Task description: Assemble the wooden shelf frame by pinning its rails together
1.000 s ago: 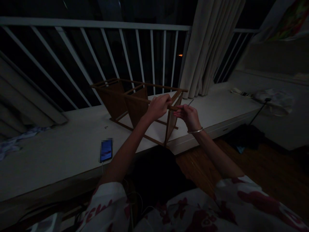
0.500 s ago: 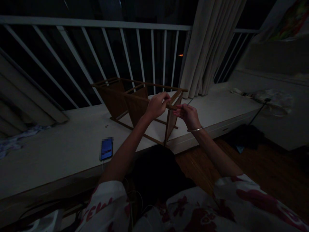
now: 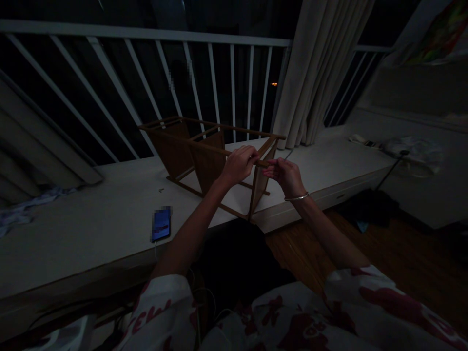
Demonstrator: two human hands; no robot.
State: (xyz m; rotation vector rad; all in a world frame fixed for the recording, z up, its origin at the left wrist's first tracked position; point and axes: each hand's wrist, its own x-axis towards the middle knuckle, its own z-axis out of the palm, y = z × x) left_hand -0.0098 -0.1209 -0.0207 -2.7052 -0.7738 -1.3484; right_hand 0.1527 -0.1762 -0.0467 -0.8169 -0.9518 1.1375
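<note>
Brown rack (image 3: 206, 168), sideways at the ledge (image 3: 109, 209)'s front edge! Clamping its rail (image 3: 208, 147) with the left hand (image 3: 238, 165); holding the right hand (image 3: 284, 175), fingers bunched, at the rail's end, grip unclear.

Red letters reading "EW" marked the left sleeve (image 3: 166, 300) of a white shirt (image 3: 280, 317), below the phone (image 3: 161, 224); apparent letters "OB" stood on the shirt's front, below and right of the phone, whose screen was illegible.
</note>
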